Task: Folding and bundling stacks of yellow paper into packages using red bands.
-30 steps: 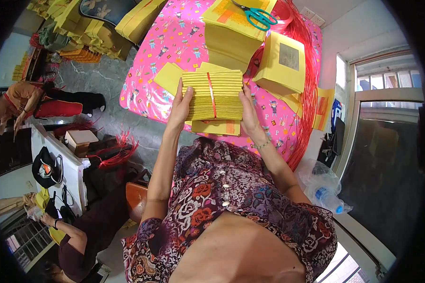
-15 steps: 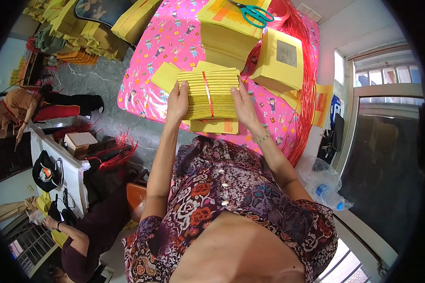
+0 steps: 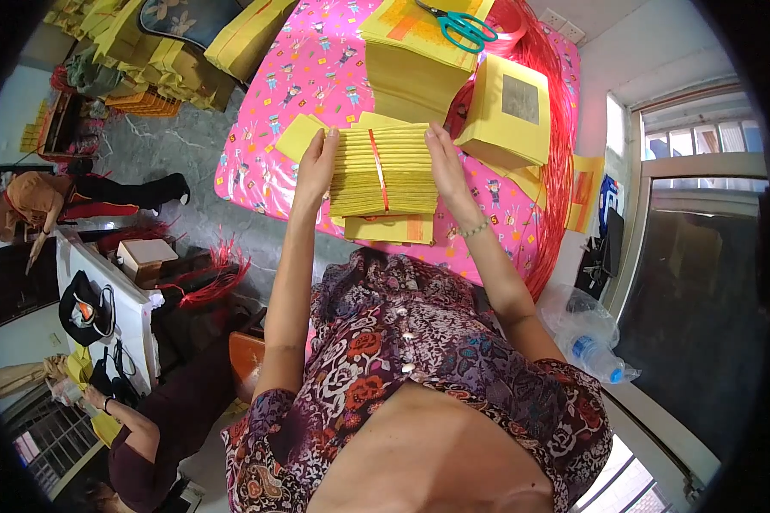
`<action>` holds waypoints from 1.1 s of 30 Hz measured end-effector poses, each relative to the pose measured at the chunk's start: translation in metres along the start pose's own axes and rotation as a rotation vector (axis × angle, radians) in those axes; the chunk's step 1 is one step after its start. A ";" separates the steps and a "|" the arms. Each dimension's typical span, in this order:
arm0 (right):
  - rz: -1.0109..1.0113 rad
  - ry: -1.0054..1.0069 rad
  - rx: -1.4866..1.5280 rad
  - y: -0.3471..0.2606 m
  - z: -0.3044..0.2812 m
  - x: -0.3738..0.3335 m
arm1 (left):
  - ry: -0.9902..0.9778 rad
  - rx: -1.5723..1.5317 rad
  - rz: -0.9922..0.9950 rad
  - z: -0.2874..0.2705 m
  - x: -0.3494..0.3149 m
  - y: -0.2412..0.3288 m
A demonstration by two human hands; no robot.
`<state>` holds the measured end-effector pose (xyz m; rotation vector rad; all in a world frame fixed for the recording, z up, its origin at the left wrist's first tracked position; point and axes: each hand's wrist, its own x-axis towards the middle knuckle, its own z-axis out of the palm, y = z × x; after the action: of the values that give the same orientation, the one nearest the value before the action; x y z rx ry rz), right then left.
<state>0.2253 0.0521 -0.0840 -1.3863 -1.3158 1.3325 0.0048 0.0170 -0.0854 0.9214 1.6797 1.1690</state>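
Between my two hands is a bundle of folded yellow paper (image 3: 407, 181), its many folds facing up, with a red strip (image 3: 378, 162) around its middle. My left hand (image 3: 316, 168) grips its left side, the fingers partly hidden behind it. On the opposite side my right hand (image 3: 447, 171) presses the edge with the fingers reaching toward the far corner. Under the bundle's near side a flat yellow paper stack (image 3: 389, 231) with an orange patch shows. Loose yellow sheets (image 3: 301, 137) stick out beyond its far left corner.
A pink patterned tablecloth (image 3: 274, 171) covers the table. Teal-handled scissors (image 3: 466, 32) lie on a tall yellow stack (image 3: 411, 85); another yellow block (image 3: 488, 111) stands right of it. Long red strips (image 3: 556, 171) hang over the right edge. Two other people (image 3: 38, 197) are at the left.
Both hands have shifted slightly along the bundle's sides, fingers now nearer its far corners. The bundle looks a little narrower and more even. Its red strip stays around it.
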 end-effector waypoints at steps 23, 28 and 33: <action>0.086 -0.094 0.029 -0.007 0.007 0.008 | -0.070 0.105 0.061 0.005 0.013 -0.017; 0.100 -0.061 0.004 -0.025 0.011 -0.001 | -0.057 0.101 0.087 0.004 0.013 -0.019; 0.103 -0.109 0.170 0.001 0.006 0.012 | -0.059 0.193 0.079 0.005 0.011 -0.011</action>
<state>0.2182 0.0633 -0.0883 -1.2946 -1.1841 1.5713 0.0048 0.0252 -0.0993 1.1397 1.7434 1.0339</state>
